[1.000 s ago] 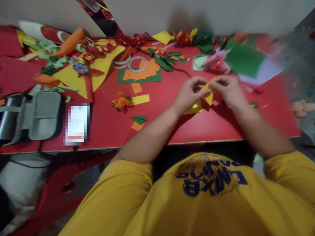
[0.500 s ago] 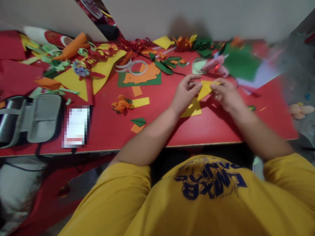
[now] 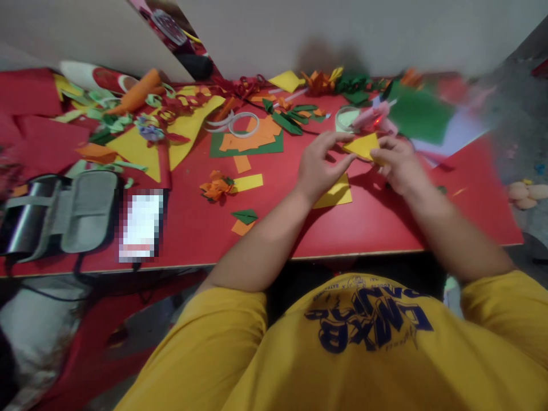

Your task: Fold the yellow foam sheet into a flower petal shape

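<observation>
Both my hands hold a small folded yellow paper piece (image 3: 363, 145) above the red table (image 3: 377, 222). My left hand (image 3: 319, 165) pinches its left corner with fingers and thumb. My right hand (image 3: 396, 161) grips its right side. Under my left hand a flat yellow paper scrap (image 3: 336, 195) lies on the table. A pink glue gun (image 3: 377, 116) and a tape roll (image 3: 346, 117) sit just behind my hands.
Cut paper in yellow, orange, green and red litters the table's far half, with an orange paper flower (image 3: 216, 185), white tape rings (image 3: 242, 123) and a green sheet (image 3: 422, 117). A grey pouch (image 3: 68, 211) and a phone (image 3: 141, 225) lie at the left.
The folded yellow piece has turned from hanging point-down to lying flatter between my hands, and both hands have shifted slightly farther from me.
</observation>
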Motion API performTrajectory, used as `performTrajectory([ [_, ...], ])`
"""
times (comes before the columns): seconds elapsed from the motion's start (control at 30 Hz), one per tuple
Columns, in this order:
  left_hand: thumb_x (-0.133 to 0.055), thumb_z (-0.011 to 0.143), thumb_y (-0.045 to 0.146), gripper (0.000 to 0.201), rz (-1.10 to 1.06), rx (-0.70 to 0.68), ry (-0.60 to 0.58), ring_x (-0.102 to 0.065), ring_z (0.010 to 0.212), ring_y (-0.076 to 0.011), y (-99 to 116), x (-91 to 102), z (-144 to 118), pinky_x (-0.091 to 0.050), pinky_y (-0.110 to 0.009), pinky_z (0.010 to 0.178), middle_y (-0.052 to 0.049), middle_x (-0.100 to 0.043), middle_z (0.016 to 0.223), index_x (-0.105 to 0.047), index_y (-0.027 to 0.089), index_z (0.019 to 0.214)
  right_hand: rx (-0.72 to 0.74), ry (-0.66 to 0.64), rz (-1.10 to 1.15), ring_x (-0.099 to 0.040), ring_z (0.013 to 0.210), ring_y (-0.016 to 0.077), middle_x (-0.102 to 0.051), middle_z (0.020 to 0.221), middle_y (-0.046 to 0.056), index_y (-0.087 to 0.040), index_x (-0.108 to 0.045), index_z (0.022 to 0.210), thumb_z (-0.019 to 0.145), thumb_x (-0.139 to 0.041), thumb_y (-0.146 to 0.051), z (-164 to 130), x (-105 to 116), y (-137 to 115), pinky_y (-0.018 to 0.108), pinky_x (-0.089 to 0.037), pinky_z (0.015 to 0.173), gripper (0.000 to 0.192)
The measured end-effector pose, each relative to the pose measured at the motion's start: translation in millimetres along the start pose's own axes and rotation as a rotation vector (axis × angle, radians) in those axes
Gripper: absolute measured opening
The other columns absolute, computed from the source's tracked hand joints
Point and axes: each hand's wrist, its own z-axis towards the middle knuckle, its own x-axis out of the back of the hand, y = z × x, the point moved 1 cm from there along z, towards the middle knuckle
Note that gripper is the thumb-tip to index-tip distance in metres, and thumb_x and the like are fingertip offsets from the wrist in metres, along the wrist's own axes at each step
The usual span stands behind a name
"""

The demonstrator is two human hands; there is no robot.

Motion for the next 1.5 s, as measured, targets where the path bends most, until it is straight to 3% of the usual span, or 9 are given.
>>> performTrajectory([
  [0.23,-0.080,0.115,0.065,0.043,0.090,-0.021,0.044,-0.087,0.102,-0.0208,-3.0,2.3,0.6,-0.067,-0.032,0.080,-0.010,-0.091,0.134,-0.089,0.029,0.136,-0.003,-0.003,-0.007,-0.067,0.076,0.0148,-0.074,0.083,-0.001,-0.025,-0.072,0.083,0.067,-0.108,-0.038,-0.2,1.9,-1.1,0.028,-0.053,0.066,0.041],
  [0.57,-0.075,0.114,0.078,0.053,0.103,-0.029,0.082,-0.086,0.098,-0.0188,4.6,4.8,-0.2,-0.062,-0.030,0.078,-0.008,-0.092,0.126,-0.091,0.029,0.127,-0.009,-0.002,0.010,-0.062,0.070,0.0136,-0.072,0.079,-0.001,-0.025,-0.075,0.082,0.067,-0.104,-0.034,-2.3,-1.2,-2.0,0.027,-0.047,0.062,0.034],
  [0.8,-0.075,0.112,0.078,0.055,0.210,-0.094,0.012,-0.088,0.109,-0.0270,2.6,13.7,3.6,-0.066,-0.041,0.105,-0.010,-0.094,0.114,-0.094,0.029,0.128,-0.040,0.023,0.000,-0.064,0.074,0.0152,-0.070,0.083,-0.001,-0.027,-0.070,0.086,0.069,-0.103,-0.042,-0.9,0.8,0.4,0.029,-0.053,0.064,0.040],
  [1.07,-0.077,0.115,0.067,0.040,0.303,-0.194,0.065,-0.088,0.115,-0.0296,-2.8,18.0,3.3,-0.066,-0.046,0.109,-0.010,-0.094,0.121,-0.093,0.034,0.130,-0.021,-0.006,-0.003,-0.058,0.068,0.0119,-0.068,0.080,-0.003,-0.026,-0.070,0.083,0.067,-0.104,-0.038,-6.6,-5.8,-7.7,0.028,-0.052,0.064,0.039],
  [1.37,-0.074,0.116,0.043,0.027,0.314,-0.192,0.017,-0.085,0.122,-0.0317,8.4,20.3,1.8,-0.065,-0.051,0.114,-0.010,-0.092,0.125,-0.090,0.032,0.136,-0.021,-0.032,-0.001,-0.059,0.072,0.0132,-0.067,0.080,-0.003,-0.026,-0.072,0.084,0.069,-0.108,-0.042,-15.6,-14.4,-11.6,0.030,-0.056,0.069,0.042],
  [1.5,-0.075,0.111,0.036,0.024,0.311,-0.154,0.049,-0.084,0.112,-0.0291,13.6,17.1,-0.6,-0.066,-0.047,0.109,-0.008,-0.091,0.114,-0.090,0.030,0.128,0.056,-0.039,-0.042,-0.060,0.072,0.0134,-0.069,0.080,-0.003,-0.027,-0.073,0.086,0.071,-0.111,-0.049,-16.0,-14.3,-9.1,0.029,-0.056,0.069,0.047],
])
